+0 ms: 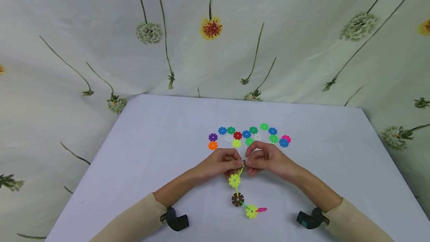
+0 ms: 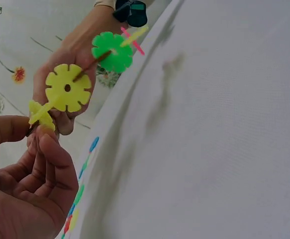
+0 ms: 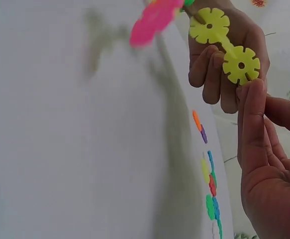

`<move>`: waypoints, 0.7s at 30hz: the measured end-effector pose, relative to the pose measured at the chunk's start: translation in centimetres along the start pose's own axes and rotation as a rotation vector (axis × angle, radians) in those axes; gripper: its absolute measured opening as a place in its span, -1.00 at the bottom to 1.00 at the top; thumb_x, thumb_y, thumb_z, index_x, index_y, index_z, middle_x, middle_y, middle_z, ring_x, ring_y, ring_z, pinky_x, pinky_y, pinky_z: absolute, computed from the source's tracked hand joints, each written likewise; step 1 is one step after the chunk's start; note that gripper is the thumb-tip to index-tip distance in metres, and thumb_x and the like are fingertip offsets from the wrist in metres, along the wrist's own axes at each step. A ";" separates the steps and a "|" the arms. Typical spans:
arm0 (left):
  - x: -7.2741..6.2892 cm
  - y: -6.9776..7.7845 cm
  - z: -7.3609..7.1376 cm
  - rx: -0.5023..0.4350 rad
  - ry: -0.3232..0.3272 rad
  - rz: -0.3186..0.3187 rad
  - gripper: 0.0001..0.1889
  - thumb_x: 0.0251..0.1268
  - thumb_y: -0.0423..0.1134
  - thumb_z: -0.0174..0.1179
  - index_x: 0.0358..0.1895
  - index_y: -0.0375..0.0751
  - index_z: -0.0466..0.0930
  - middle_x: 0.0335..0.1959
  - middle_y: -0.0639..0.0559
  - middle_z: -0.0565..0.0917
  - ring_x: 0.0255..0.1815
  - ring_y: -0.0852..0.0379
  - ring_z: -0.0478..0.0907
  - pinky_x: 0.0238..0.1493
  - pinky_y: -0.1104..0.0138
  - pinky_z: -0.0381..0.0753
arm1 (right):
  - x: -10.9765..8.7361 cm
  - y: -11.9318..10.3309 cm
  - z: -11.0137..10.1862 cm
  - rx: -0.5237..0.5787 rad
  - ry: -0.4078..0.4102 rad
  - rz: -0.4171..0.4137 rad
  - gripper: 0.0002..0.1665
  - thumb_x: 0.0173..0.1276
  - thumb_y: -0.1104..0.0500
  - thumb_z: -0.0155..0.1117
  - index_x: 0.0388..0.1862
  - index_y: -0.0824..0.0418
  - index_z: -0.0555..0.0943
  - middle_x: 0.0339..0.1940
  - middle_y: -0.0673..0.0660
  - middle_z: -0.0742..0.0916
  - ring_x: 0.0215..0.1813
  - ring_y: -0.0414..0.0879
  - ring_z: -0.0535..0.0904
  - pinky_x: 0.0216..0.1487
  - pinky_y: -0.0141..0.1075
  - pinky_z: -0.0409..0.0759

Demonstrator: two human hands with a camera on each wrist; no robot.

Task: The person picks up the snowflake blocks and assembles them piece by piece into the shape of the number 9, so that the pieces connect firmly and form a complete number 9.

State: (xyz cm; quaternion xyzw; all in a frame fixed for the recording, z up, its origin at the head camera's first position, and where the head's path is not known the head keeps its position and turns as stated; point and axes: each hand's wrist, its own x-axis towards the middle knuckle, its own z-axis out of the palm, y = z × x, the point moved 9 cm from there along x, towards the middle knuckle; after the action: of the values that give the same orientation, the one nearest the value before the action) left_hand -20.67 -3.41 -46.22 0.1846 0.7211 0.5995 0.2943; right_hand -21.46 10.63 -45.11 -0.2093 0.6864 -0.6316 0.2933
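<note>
A chain of notched snowflake discs hangs below my hands, mixing yellow, brown, green and pink. My left hand (image 1: 224, 161) pinches the yellow disc (image 2: 44, 117) at the chain's upper end. Close against it, my right hand (image 1: 268, 158) pinches a small brown disc (image 1: 245, 162), mostly hidden by fingertips. Both hands meet just above the table. Lower on the chain come a yellow disc (image 1: 234, 180), a brown disc (image 1: 237, 199), another yellow-looking disc (image 1: 251, 211) and a pink disc (image 1: 262, 209) seen edge-on. A green disc (image 2: 112, 52) in the chain shows in the left wrist view.
Beyond the hands, several loose discs lie flat on the white table (image 1: 161, 130), among them an orange disc (image 1: 213, 145), a purple disc (image 1: 213, 137), a red disc (image 1: 237, 135) and a blue disc (image 1: 283, 143). A flower-printed cloth (image 1: 295, 62) hangs behind the table.
</note>
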 end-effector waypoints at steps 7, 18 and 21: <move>-0.1 -0.3 0.3 0.017 -0.024 0.015 -0.80 0.60 -0.21 0.16 -0.02 -0.30 0.63 -0.41 0.09 0.65 -0.40 0.19 0.58 -0.29 0.45 0.65 | 0.3 0.2 0.5 -0.004 -0.012 0.017 -0.62 0.58 0.23 0.33 0.15 0.42 0.43 -0.18 0.15 0.87 -0.14 0.04 0.88 0.01 -0.16 0.85; -0.7 -1.1 -0.9 -0.008 0.026 -0.030 -0.81 0.59 -0.20 0.16 -0.06 -0.28 0.64 -0.41 0.10 0.64 -0.39 0.19 0.56 -0.30 0.44 0.62 | 2.0 0.1 -4.5 -0.440 0.293 -0.041 -0.69 0.48 0.16 0.46 0.08 0.28 0.66 -0.12 0.21 0.79 -0.17 -0.02 0.72 -0.14 -0.32 0.74; -0.9 -1.2 -1.1 -0.016 0.030 -0.038 -0.81 0.58 -0.20 0.16 -0.06 -0.27 0.64 -0.41 0.10 0.64 -0.39 0.20 0.56 -0.30 0.44 0.62 | 2.4 -0.4 -5.4 -0.589 0.365 -0.048 -0.73 0.44 0.13 0.48 0.03 0.22 0.71 -0.16 0.10 0.79 -0.17 -0.10 0.67 -0.13 -0.32 0.66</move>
State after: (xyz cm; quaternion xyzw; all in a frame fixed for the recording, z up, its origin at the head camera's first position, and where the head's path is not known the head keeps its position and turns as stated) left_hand -20.60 -5.06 -47.13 0.1595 0.7239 0.6024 0.2961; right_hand -26.86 13.08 -44.92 -0.1846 0.8753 -0.4401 0.0778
